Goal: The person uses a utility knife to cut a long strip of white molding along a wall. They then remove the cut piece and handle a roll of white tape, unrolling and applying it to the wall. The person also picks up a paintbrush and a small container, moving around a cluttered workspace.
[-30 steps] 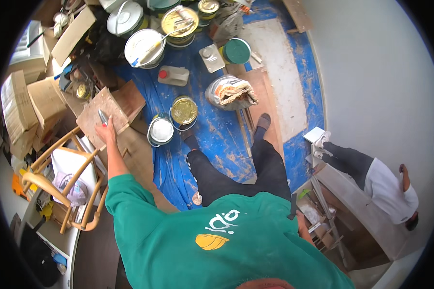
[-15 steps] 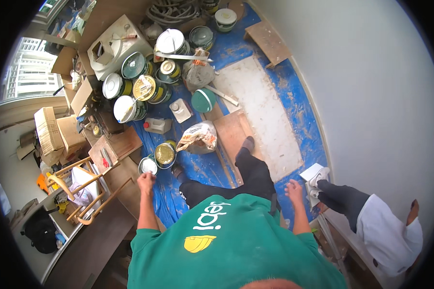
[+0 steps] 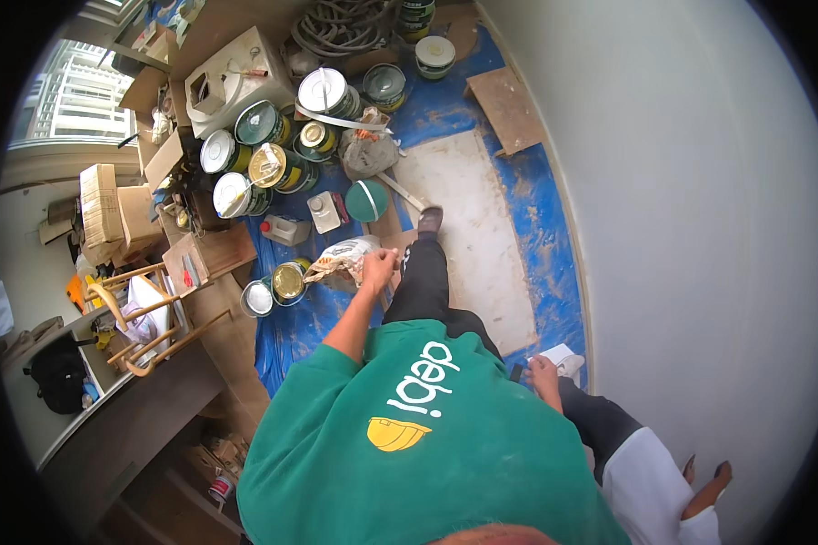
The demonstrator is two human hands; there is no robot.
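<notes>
- The crumpled white-and-tan sack stands on the blue-sheeted floor, near your left hand.
- Probably heavy, soft-sided; grip its bunched top.
- Neither it nor your right hand clearly shows its grip; I cannot tell.

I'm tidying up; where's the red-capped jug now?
In the head view, the jug is left of centre on the blue sheet, just left of the square can.
</notes>
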